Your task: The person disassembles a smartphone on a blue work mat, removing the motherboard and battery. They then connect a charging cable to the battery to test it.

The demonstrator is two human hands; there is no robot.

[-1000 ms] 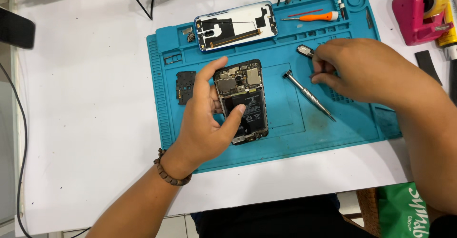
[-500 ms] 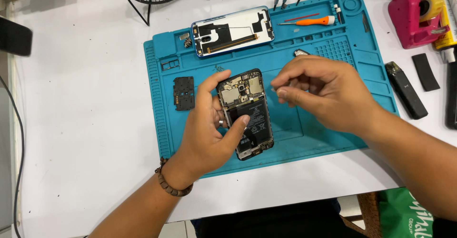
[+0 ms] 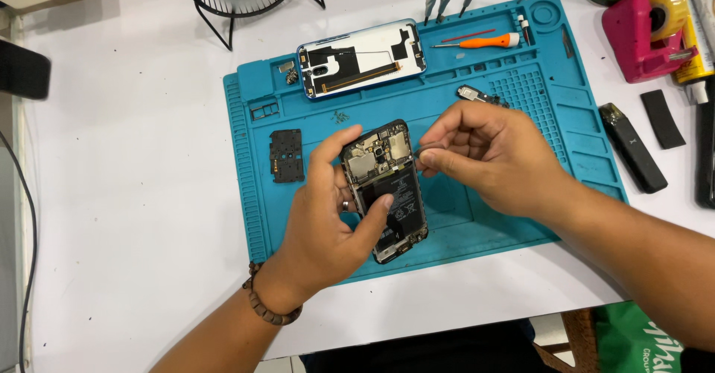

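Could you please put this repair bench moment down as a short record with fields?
Surface: blue work mat on a white table
Left hand: grips the opened phone, thumb on its battery
Right hand: fingers pinch a small part at the phone's upper right edge; part too small to identify
Behind: detached back cover, orange screwdriver
Left of phone: black shield plate

Teal-blue mat (image 3: 491, 224) on white desk (image 3: 134, 194), opened phone (image 3: 385, 190) black with dark battery, back cover (image 3: 361, 58) white with blue rim, orange-handled screwdriver (image 3: 488, 42), pink-and-yellow tape dispenser (image 3: 644, 34), black shield plate (image 3: 286, 155), brown bead bracelet (image 3: 269, 307).
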